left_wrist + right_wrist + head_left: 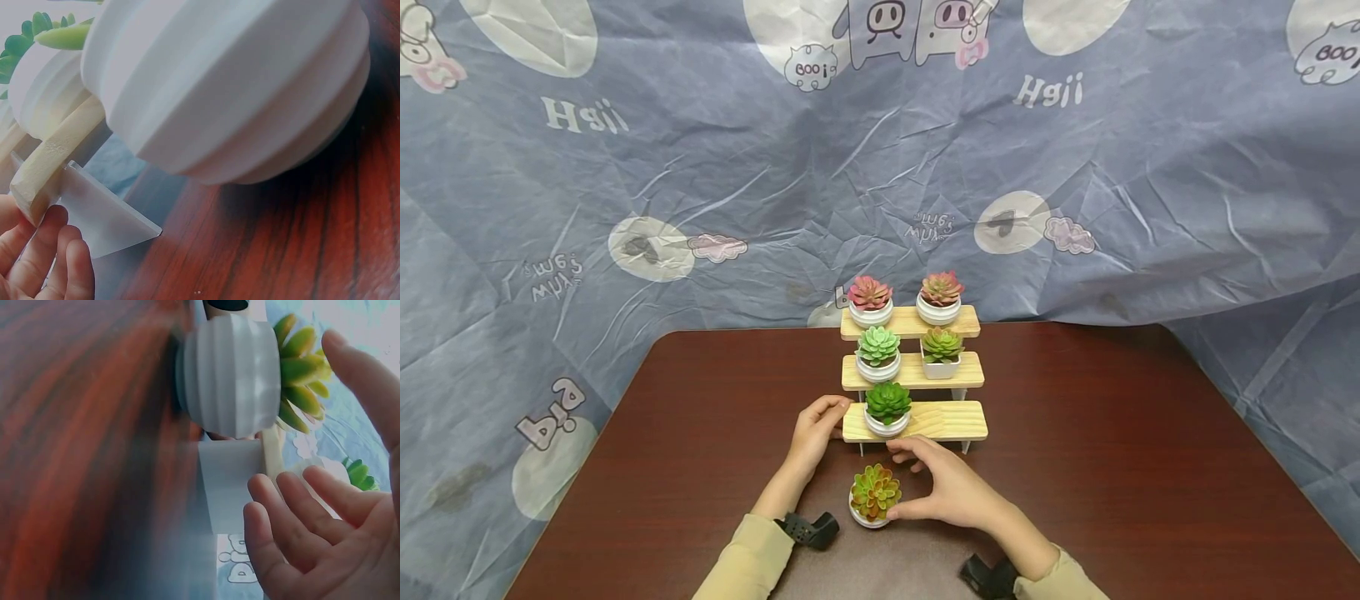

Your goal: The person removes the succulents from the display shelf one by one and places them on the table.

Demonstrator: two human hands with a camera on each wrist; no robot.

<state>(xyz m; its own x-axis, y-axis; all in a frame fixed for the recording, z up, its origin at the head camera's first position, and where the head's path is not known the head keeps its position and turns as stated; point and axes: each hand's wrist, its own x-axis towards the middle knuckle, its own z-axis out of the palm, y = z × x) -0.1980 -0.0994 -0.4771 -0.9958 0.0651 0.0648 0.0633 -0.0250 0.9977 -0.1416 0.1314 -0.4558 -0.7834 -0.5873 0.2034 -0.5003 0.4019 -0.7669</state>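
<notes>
My left hand (811, 432) holds the left end of the lowest board of a tiered wooden plant stand (951, 422). In the left wrist view its fingers curl under the board's end (39, 178). In front of the stand, a yellow-green succulent with orange-red tips (876, 492) sits in a ribbed white pot (231, 378) on the table. To the right of that plant is my right hand (955, 487), thumb and fingers spread, with nothing held. The right wrist view shows its fingertips apart from the pot. A dark green potted succulent (888, 404) stands on the lowest board's left half.
On the middle board stand a pale green succulent (878, 347) and a green one in a square pot (941, 348). Two pinkish succulents, left (870, 295) and right (941, 292), stand on top. A printed cloth (850, 183) hangs behind the dark wooden table (1112, 442).
</notes>
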